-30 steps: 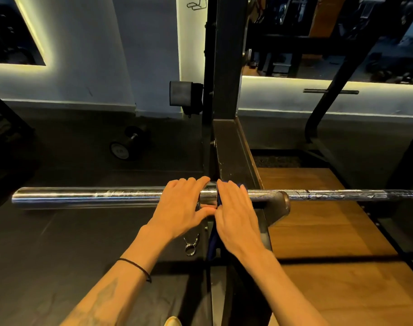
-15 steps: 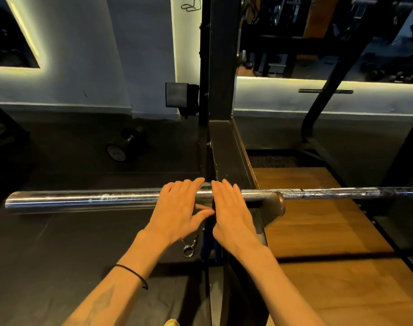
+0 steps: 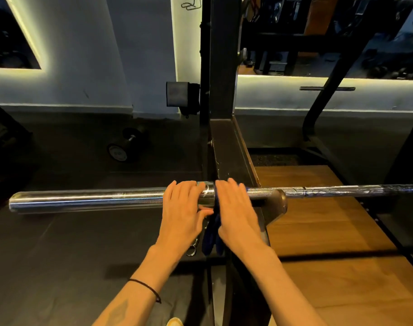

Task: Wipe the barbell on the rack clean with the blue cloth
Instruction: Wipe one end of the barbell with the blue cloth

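The chrome barbell (image 3: 95, 198) lies level across the rack's hook (image 3: 277, 208), its thick sleeve running to the left. My left hand (image 3: 182, 212) rests on the sleeve's inner end, fingers laid over the top and thumb stretched toward the right. Right beside it, my right hand (image 3: 236, 212) covers the bar at the collar and holds the blue cloth (image 3: 210, 234) against it. Only the cloth's dark blue tail shows, hanging down between my two hands. The right thumb is hidden.
The black rack upright (image 3: 224, 67) rises just behind the bar. A dumbbell (image 3: 123, 149) lies on the dark rubber floor at the back left. A metal clip (image 3: 192, 249) hangs below my left wrist. A wooden platform (image 3: 318, 231) lies to the right.
Both hands stay on the same spot of the bar. More of the cloth's tail hangs in view between them than half a second ago. The view has shifted slightly.
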Demonstrator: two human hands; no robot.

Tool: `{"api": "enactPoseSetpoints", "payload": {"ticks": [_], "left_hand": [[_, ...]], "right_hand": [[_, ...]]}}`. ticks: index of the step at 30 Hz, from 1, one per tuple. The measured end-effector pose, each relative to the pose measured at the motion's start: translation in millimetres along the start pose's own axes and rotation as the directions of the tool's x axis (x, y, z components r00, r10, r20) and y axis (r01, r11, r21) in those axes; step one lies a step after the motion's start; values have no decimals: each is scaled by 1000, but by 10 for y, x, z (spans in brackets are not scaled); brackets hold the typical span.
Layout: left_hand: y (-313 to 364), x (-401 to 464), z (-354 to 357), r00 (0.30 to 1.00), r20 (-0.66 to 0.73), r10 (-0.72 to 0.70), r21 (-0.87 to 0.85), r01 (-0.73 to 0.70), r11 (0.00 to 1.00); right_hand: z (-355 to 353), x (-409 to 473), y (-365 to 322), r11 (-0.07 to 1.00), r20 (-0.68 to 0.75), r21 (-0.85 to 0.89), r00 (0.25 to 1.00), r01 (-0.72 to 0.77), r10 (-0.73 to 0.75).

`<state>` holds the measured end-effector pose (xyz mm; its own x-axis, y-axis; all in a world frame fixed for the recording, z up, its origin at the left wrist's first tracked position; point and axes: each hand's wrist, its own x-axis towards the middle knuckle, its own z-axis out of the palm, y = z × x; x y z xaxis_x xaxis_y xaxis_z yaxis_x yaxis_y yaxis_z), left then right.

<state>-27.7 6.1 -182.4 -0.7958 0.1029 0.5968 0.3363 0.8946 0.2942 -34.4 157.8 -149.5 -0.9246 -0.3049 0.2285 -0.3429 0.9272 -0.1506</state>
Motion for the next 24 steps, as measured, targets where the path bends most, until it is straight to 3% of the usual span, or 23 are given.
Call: {"api": "enactPoseSetpoints", "payload": {"ticks": [2, 5, 7, 11, 15, 20, 24], "left_hand": [[30, -39, 37, 1000, -8, -27, 39, 27, 999], [12, 9, -33, 1000, 0, 1, 8, -1, 1000], [-15, 133, -162, 999, 54, -5, -29, 6, 1000], [-44, 411, -213, 965, 248, -87, 111, 61, 992], [-1, 442, -103, 951, 281, -130, 226, 66, 972], [36, 293, -60, 978, 200, -62, 104, 42, 994], [28, 291, -103, 966, 256, -45, -13, 50, 999]], "right_hand": [[-10, -36, -26, 996, 75, 65, 995, 55, -59], [21, -55, 127, 988, 8, -129, 996, 90, -90], [22, -6, 254, 968, -29, -251, 1000, -19, 12], [-45, 73, 279, 896, 142, -441, 982, -48, 123], [-186, 101, 139, 944, 150, -329, 986, -14, 67], [-99, 89, 62, 992, 140, -52, 984, 118, -110], [-105, 41, 193, 942, 151, -310, 985, 131, -87]]}}
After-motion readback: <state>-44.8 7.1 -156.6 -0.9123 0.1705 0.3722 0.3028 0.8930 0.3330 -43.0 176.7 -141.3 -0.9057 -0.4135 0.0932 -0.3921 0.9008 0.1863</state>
